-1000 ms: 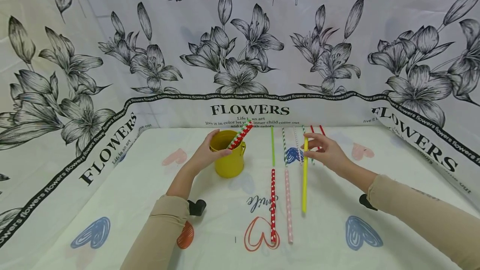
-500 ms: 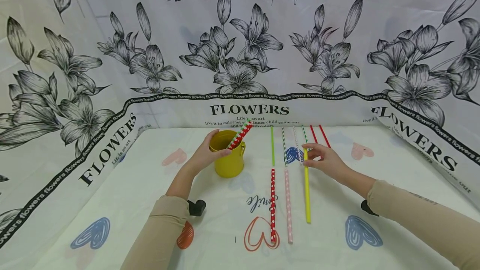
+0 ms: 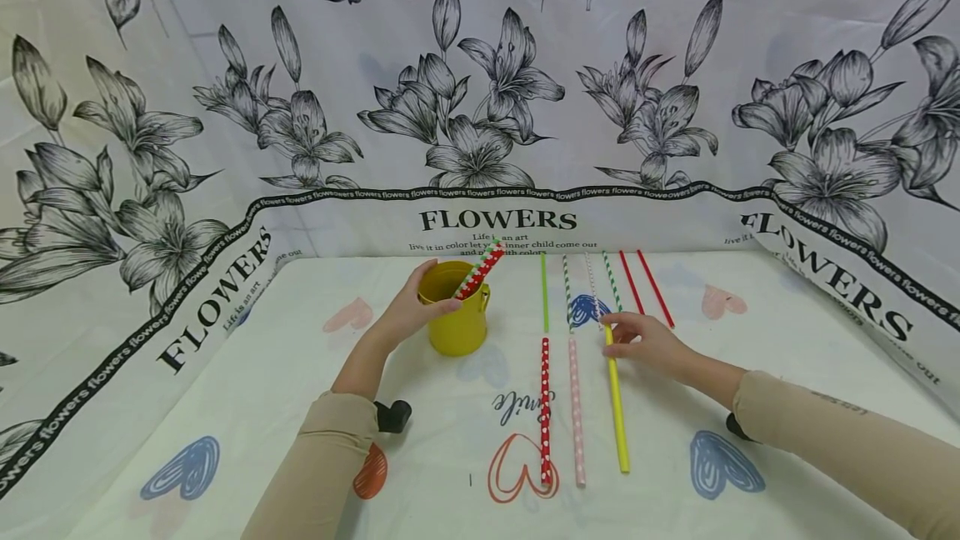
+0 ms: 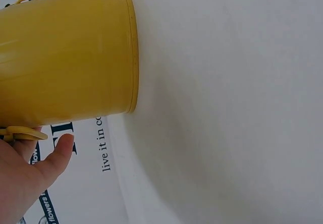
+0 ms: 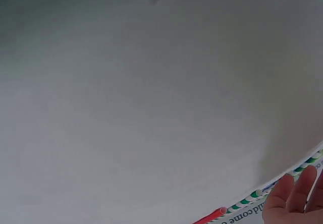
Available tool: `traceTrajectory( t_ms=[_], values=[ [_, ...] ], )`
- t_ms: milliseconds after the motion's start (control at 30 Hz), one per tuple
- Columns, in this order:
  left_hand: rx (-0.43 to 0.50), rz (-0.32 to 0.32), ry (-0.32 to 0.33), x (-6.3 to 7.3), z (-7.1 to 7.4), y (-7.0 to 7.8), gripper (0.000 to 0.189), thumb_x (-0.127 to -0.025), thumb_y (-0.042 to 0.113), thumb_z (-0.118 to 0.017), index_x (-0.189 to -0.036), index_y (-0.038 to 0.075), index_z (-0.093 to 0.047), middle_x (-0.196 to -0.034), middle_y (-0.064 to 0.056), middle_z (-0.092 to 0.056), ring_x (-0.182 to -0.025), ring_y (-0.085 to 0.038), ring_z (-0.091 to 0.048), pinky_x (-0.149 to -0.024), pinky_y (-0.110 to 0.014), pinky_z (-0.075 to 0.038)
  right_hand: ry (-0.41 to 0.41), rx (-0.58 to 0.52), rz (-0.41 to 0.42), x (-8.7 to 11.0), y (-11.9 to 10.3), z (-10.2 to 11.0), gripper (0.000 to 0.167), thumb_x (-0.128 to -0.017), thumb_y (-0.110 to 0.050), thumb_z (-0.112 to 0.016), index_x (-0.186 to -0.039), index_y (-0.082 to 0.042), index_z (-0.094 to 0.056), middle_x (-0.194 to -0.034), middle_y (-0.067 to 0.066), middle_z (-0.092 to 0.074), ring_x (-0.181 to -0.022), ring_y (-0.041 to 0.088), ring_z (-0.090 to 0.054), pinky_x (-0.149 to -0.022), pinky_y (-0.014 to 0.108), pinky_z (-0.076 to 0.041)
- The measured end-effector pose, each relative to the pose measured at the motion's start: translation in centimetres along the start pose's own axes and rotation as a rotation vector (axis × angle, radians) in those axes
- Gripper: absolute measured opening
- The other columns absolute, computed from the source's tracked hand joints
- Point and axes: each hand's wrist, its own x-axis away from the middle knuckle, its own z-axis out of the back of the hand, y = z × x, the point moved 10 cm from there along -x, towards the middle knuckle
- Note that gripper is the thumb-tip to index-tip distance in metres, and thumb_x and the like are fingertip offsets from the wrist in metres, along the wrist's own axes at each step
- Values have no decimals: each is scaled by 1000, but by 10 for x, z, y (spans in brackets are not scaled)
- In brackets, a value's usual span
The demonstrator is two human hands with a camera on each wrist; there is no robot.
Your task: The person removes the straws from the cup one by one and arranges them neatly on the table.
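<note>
A small yellow bucket (image 3: 459, 332) stands upright on the cloth, with red-and-white dotted and green-patterned paper straws (image 3: 482, 271) leaning out of it. My left hand (image 3: 411, 307) holds the bucket by its rim, thumb at the front; the bucket's wall (image 4: 70, 57) fills the upper left of the left wrist view. My right hand (image 3: 648, 346) pinches the far end of a yellow straw (image 3: 618, 419), which points toward me. Left of it lie a pink dotted straw (image 3: 577, 415) and a red dotted straw (image 3: 545, 415). In the right wrist view only some fingers (image 5: 303, 188) show.
Behind the near row lie a lime green straw (image 3: 545, 294), a green striped straw (image 3: 567, 290), a pale patterned straw (image 3: 592, 282), another green striped one (image 3: 611, 277) and two red straws (image 3: 656, 288). A flower-printed curtain (image 3: 480, 90) closes off the back.
My right hand has brought the yellow straw toward me, down to beside the pink one. The far red and green striped straws are more exposed now. My left hand and the bucket stay put.
</note>
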Motion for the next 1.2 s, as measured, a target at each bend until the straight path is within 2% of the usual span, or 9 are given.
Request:
traceTrajectory(
  t_ms=[267, 533, 600, 700, 900, 1000, 1200],
  values=[
    [6, -2, -3, 0, 0, 0, 94, -85, 38, -75, -155, 22, -14, -153, -11, -31, -139, -32, -28, -114, -55, -22, -70, 47, -48, 1, 9, -12, 49, -82, -16, -79, -123, 3, -62, -84, 1, -57, -79, 19, -50, -63, 21, -45],
    [6, 4, -2, -1, 0, 0, 93, -86, 38, -74, -155, 22, -14, -153, -11, -30, -140, -32, -28, -114, -55, -21, -120, 55, -18, 6, 8, -19, 45, -82, -14, -79, -119, 6, -63, -79, 0, -55, -74, 18, -49, -59, 21, -42],
    [5, 6, -2, -2, 0, -1, 93, -86, 38, -74, -155, 21, -14, -153, -11, -30, -140, -33, -27, -114, -55, -20, -140, 74, -39, 9, 9, -21, 49, -82, -17, -78, -123, 4, -61, -80, 1, -55, -75, 18, -49, -60, 22, -42],
    [1, 3, -4, -2, 0, -3, 94, -86, 39, -74, -156, 21, -13, -154, -12, -29, -140, -33, -27, -114, -55, -20, -189, 120, -87, 17, 10, -27, 63, -82, -24, -79, -134, 2, -53, -81, 1, -53, -77, 18, -48, -62, 24, -42],
    [7, -16, -15, 0, -1, -1, 95, -86, 40, -74, -156, 19, -12, -155, -13, -27, -140, -34, -26, -115, -55, -20, -290, 327, -127, 40, 5, -42, 96, -74, -40, -83, -148, -1, -36, -86, 3, -44, -81, 18, -43, -65, 29, -36],
    [7, -5, -9, 0, 0, -2, 95, -86, 42, -73, -156, 20, -12, -155, -12, -27, -140, -34, -27, -114, -56, -20, -310, 379, -125, 44, 1, -45, 101, -72, -44, -83, -149, -1, -34, -88, 4, -43, -82, 18, -42, -66, 30, -37],
    [18, -6, -6, 0, 0, -1, 94, -86, 41, -74, -155, 21, -13, -154, -10, -28, -140, -32, -27, -114, -55, -21, -318, 382, -150, 43, 1, -45, 99, -74, -44, -82, -150, -3, -33, -89, 3, -43, -83, 17, -43, -68, 31, -37]
  ],
)
